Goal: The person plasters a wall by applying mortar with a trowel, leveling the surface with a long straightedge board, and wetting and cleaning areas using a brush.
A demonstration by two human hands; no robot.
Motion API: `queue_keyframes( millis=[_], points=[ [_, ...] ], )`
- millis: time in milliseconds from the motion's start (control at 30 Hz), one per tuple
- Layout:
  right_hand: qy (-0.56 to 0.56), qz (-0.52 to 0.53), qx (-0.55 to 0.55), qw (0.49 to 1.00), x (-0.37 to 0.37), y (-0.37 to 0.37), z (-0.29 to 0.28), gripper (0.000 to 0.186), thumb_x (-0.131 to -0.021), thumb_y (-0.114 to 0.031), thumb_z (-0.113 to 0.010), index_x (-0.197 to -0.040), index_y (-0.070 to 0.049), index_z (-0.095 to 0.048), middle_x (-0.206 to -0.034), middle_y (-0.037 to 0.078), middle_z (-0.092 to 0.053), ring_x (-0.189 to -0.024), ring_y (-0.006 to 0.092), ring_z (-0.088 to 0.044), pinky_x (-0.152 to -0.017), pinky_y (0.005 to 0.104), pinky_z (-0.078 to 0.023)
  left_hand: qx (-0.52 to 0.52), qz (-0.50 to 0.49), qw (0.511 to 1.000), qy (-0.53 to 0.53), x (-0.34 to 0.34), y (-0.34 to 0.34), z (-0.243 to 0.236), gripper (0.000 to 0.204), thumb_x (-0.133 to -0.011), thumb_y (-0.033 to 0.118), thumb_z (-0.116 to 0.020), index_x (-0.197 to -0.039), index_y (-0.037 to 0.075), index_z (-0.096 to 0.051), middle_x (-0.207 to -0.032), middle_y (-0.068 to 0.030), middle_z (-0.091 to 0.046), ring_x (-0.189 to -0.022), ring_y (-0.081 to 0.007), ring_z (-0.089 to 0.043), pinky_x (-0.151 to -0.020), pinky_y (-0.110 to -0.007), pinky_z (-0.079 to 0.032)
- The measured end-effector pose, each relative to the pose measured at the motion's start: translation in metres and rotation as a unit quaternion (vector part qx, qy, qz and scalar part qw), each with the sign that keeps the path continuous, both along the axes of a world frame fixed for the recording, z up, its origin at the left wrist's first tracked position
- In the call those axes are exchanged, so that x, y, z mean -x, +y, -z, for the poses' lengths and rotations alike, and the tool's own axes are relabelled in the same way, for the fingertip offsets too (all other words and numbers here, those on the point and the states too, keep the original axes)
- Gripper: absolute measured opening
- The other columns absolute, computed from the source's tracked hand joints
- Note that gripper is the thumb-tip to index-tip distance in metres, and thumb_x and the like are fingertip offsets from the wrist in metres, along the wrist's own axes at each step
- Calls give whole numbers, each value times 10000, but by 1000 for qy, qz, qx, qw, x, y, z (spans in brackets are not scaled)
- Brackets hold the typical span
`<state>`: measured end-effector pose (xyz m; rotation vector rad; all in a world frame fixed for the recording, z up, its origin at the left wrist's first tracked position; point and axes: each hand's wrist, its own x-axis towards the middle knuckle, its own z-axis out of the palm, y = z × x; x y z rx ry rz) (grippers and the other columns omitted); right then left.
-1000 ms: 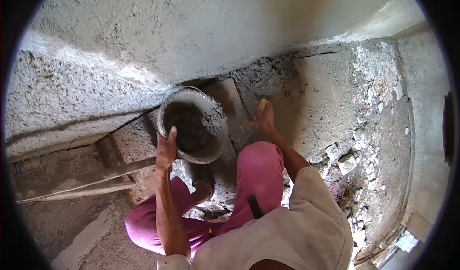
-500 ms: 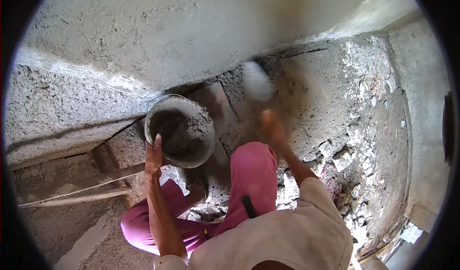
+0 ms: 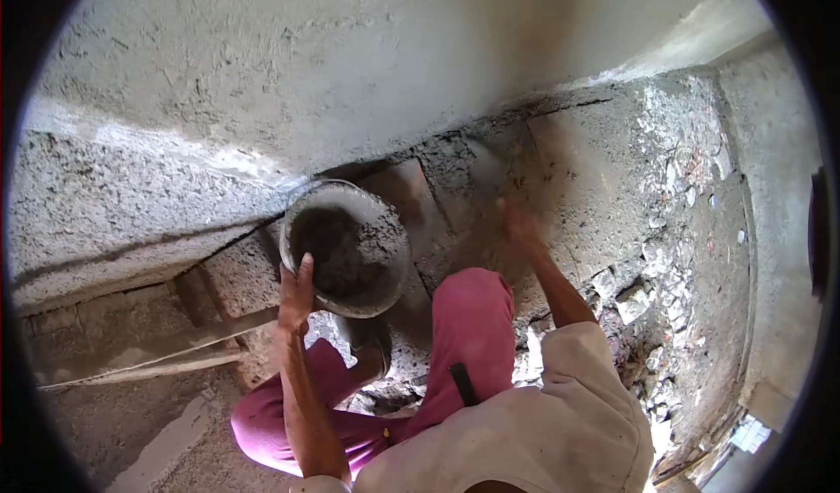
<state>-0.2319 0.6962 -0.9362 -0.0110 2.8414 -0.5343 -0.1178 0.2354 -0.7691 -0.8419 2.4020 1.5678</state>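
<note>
My left hand (image 3: 297, 293) grips the near-left rim of a round, mortar-smeared pan (image 3: 395, 274), its thumb over the edge. Grey wet mortar (image 3: 337, 248) lies inside the pan, which tilts slightly. Over the floor to the right of the pan, my right hand (image 3: 522, 226) is closed and smeared by motion. Beyond its fingers a trowel (image 3: 488, 162) shows only as a faint blur, close to the floor near the wall's foot. A strip of rough wet mortar (image 3: 446, 165) lies between the pan and that hand.
A plastered wall (image 3: 350, 73) rises ahead, meeting a rough ledge (image 3: 131, 178) at left. Wooden planks (image 3: 175, 344) lie at lower left. Broken rubble (image 3: 634, 300) is strewn to the right. A reddish flat slab (image 3: 407, 191) lies beside the pan. My knee (image 3: 472, 305) is between my arms.
The trowel's pale blade, plain earlier, is now a dim blur. My right hand has shifted slightly right. The pan and left hand sit a little farther right in view, as does the whole scene.
</note>
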Motion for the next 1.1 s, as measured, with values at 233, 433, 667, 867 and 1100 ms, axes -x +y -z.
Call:
queue_keyframes(
  millis=[233,433,667,867,1100],
  points=[
    [-20,45,-63,997,126,77,-38,380,-914,-332,-534,-1140,-26,-538,-1115,233,-610,-974,418,-604,-822,520,-481,-104,-5,994,40,9,13,-23,614,-988,353,-535,-1415,-36,-326,-1365,-149,-479,-1203,-204,-472,-1045,-328,-360],
    [-33,202,33,978,54,-34,-39,459,-939,-388,-470,-1181,0,-511,-1082,263,-633,-1019,436,-601,-835,534,-474,-20,29,999,37,10,14,-22,599,-993,359,-525,-1391,-53,-348,-1326,-153,-510,-1192,-202,-478,-1030,-327,-367],
    [-55,198,131,970,-34,55,-28,516,-957,-399,-442,-1286,-2,-420,-1043,287,-621,-1036,458,-584,-853,546,-457,-98,-10,994,41,4,14,-14,595,-991,337,-537,-1406,-41,-339,-1326,-149,-508,-1186,-202,-476,-1026,-323,-367],
    [47,203,82,975,-93,-43,37,458,-919,-339,-569,-1223,-7,-487,-1013,230,-609,-909,404,-610,-783,518,-470,-107,-43,993,24,4,17,-20,591,-984,345,-548,-1384,-46,-357,-1319,-149,-516,-1169,-209,-491,-1012,-328,-384],
    [-150,204,388,886,-14,-135,53,225,-932,-270,-604,-1057,-112,-503,-751,26,-532,-594,122,-557,-489,315,-477,-59,-9,998,36,4,17,-8,592,-983,347,-549,-1384,-44,-360,-1319,-141,-517,-1167,-213,-499,-1011,-337,-389]
  ],
)
